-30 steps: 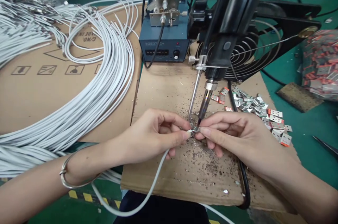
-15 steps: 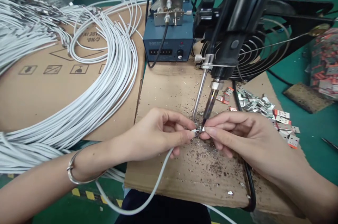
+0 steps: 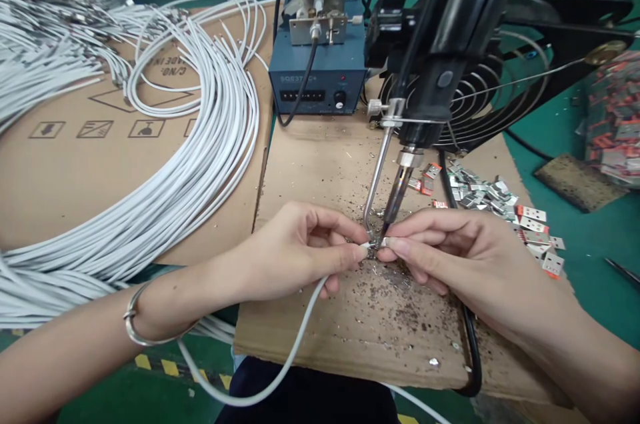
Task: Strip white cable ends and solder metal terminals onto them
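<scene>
My left hand (image 3: 315, 254) pinches a white cable (image 3: 303, 337) close to its end, and the rest of the cable loops down past the cardboard's front edge. Facing it, my right hand (image 3: 440, 251) grips a small USB plug (image 3: 385, 243) between thumb and fingertips; the fingers cover most of it. The tip of a fixed soldering iron (image 3: 399, 194) points down between the two hands, by the cable end. Beside the iron, a thin bent metal tube (image 3: 376, 177) reaches down to the same spot. Whether the tip touches the wires is too small to tell.
Loose USB plugs (image 3: 480, 191) lie right of the iron, and a bag of more plugs (image 3: 615, 124) sits farther right. A blue solder-feeder box (image 3: 320, 77) and a black fan (image 3: 475, 104) stand behind. Bundled white cables (image 3: 200, 177) cover the left cardboard. A brown sponge (image 3: 577, 181) lies right.
The view has shifted very slightly. Both hands stay at the iron's tip with the same grips; the plug in my right hand appears slightly tilted compared with before.
</scene>
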Demonstrator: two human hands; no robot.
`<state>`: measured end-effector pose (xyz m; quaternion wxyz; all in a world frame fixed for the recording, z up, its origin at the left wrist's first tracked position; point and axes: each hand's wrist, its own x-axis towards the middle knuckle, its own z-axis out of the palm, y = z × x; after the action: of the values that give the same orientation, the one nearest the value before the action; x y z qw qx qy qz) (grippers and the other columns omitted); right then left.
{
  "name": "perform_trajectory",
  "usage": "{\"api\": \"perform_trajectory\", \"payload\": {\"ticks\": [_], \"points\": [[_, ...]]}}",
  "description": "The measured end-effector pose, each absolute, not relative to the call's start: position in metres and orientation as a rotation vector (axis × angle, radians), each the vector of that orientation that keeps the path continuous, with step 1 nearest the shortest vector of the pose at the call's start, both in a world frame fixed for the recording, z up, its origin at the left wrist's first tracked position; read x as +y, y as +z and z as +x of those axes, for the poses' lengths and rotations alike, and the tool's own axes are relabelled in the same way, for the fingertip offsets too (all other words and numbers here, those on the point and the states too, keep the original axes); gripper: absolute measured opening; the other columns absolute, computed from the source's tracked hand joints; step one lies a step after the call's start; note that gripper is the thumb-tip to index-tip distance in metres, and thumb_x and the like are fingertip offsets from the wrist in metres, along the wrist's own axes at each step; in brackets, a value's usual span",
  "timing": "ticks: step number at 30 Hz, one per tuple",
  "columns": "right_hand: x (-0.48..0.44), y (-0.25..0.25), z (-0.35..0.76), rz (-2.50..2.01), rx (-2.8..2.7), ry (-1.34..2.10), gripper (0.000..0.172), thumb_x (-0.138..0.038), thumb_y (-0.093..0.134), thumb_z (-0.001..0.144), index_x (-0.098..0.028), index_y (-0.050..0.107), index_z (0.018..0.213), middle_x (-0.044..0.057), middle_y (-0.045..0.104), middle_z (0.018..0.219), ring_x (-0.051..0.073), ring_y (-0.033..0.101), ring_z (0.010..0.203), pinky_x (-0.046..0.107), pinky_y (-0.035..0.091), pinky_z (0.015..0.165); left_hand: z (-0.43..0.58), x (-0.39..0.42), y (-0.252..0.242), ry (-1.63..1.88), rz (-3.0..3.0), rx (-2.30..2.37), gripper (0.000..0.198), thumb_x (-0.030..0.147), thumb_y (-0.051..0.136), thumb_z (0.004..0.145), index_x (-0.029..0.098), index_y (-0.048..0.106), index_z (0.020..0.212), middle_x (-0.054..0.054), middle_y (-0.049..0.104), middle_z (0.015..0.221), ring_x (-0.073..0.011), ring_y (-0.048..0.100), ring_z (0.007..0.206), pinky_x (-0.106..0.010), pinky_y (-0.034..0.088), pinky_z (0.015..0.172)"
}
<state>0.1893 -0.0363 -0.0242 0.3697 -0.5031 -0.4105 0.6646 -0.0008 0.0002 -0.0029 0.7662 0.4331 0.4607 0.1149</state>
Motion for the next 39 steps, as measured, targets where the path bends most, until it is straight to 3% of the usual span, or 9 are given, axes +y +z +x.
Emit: {"api": "perform_trajectory", "payload": {"ticks": [9,17,28,33,39], "points": [[-0.037,-0.025,0.189,-1.324,-1.051,1.68,0.006,-0.021,0.072,0.073,-0.025,0.074,0.071,0.001,0.074,0.064,0.003,0.054,0.043,0.006,0.039,0.038,-0.001,0.002,-0.006,0.253,0.96,0.99,0.003,0.012,0.064,0.074,0.012,0.061,0.072,0.006,0.056,0.05,-0.0049,0.051,0.04,-0.016,0.042,0.043],[-0.032,-0.016,0.183,-1.407,-1.11,1.602,0.008,-0.014,0.075,0.061,-0.021,0.073,0.065,0.002,0.072,0.059,0.009,0.063,0.048,0.012,0.048,0.043,0.0,0.001,-0.004,0.241,0.994,1.022,0.004,0.012,0.064,0.074,0.012,0.061,0.071,0.007,0.055,0.049,-0.005,0.051,0.04,-0.016,0.041,0.043],[-0.034,-0.016,0.183,-1.432,-1.214,1.551,0.002,-0.02,0.072,0.064,-0.02,0.07,0.063,0.002,0.072,0.06,0.014,0.067,0.055,0.018,0.052,0.048,-0.001,0.002,-0.005,0.214,1.066,1.02,0.008,0.019,0.065,0.073,0.012,0.062,0.071,0.004,0.056,0.054,-0.0064,0.05,0.043,-0.018,0.041,0.042],[-0.036,-0.018,0.185,-1.408,-1.229,1.568,0.002,-0.02,0.072,0.067,-0.021,0.071,0.067,0.002,0.073,0.064,0.015,0.068,0.06,0.02,0.053,0.053,0.0,-0.001,-0.004,0.267,1.207,1.061,0.015,0.023,0.063,0.074,0.013,0.057,0.064,0.005,0.05,0.051,-0.0058,0.043,0.044,-0.017,0.035,0.04],[-0.036,-0.019,0.185,-1.42,-1.18,1.613,0.004,-0.021,0.075,0.065,-0.021,0.071,0.067,0.003,0.073,0.065,0.016,0.069,0.061,0.021,0.054,0.055,-0.001,-0.009,-0.009,0.353,1.407,1.108,0.015,0.025,0.059,0.077,0.015,0.055,0.067,0.004,0.048,0.057,-0.0069,0.042,0.052,-0.018,0.034,0.046]]}}
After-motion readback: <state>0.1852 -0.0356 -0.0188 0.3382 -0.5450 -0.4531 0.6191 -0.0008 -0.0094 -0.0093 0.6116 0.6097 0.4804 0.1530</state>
